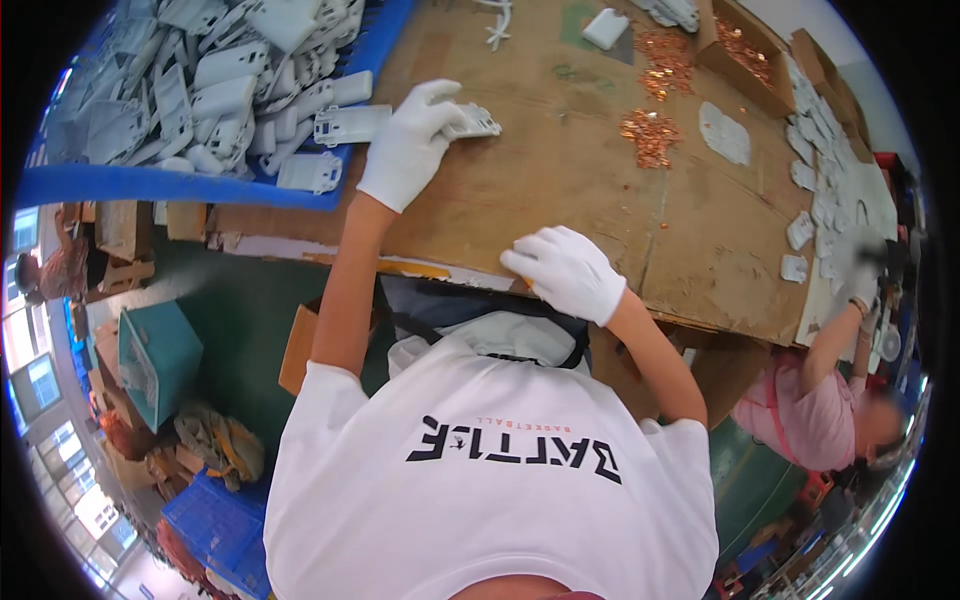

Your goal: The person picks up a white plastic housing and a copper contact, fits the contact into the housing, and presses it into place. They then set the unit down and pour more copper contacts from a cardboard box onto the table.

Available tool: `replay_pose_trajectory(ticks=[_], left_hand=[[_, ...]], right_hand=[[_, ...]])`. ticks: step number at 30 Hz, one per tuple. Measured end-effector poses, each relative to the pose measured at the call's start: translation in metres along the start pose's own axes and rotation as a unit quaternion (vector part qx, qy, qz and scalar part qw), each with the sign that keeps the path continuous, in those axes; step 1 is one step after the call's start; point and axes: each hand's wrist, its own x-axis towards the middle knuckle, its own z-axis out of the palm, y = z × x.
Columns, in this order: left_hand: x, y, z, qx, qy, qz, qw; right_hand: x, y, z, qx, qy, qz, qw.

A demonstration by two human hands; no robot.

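Observation:
My left hand [408, 145], in a white glove, reaches over the cardboard-covered table beside the blue crate. Its thumb and fingers are closed on a white plastic casing [478, 122] lying at the tabletop. Another white casing [350, 124] lies by the back of that hand, across the crate's rim. My right hand [565, 272], gloved too, is at the table's near edge with its fingers bent and close together. A small orange bit shows under its fingertips; whether the hand holds it is unclear.
A blue crate [180, 188] heaped with white casings stands at the left. Small copper-coloured pieces [650, 138] lie in piles at the far right, near a cardboard box [745, 60] of them. Further right, a co-worker [810, 410] works by many white parts [825, 190].

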Motion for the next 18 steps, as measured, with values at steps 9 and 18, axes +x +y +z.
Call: replay_pose_trajectory(ticks=[9, 18], left_hand=[[0.014, 0.005, 0.074, -0.403, -0.084, -0.257, 0.874], [0.014, 0.015, 0.098, -0.125, 0.0, -0.07, 0.99]], right_hand=[[-0.024, 0.036, -0.015, -0.075, 0.092, 0.094, 0.988], [-0.056, 0.119, -0.036, -0.116, 0.397, 0.27, 0.869]])
